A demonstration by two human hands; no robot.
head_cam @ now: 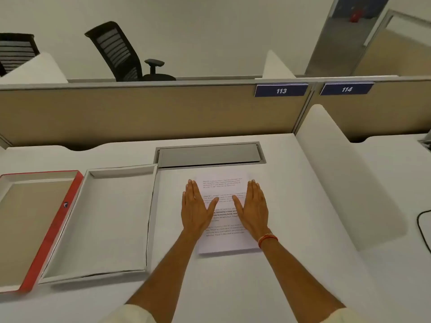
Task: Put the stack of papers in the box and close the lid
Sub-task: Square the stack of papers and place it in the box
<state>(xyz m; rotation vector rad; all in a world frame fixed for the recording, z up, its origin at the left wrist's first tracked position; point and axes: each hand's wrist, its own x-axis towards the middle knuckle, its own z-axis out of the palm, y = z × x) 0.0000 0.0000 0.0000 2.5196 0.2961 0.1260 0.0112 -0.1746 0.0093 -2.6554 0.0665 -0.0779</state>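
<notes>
A stack of printed white papers [225, 241] lies flat on the white desk, right of centre. My left hand [197, 209] rests palm down on its left edge, fingers straight and thumb spread. My right hand [253, 208] lies the same way on the right edge, with an orange thread band at the wrist. Neither hand grips anything. To the left of the papers sits the empty white box [152, 206], open at the top. Its red-edged lid [58, 229] lies inside up at the far left, touching the box.
A grey cable hatch [210, 155] is set into the desk just behind the papers. A white side divider [349, 178] rises on the right, a tan partition [140, 113] at the back. A black cable [422, 229] lies beyond the divider. Office chairs stand behind the partition.
</notes>
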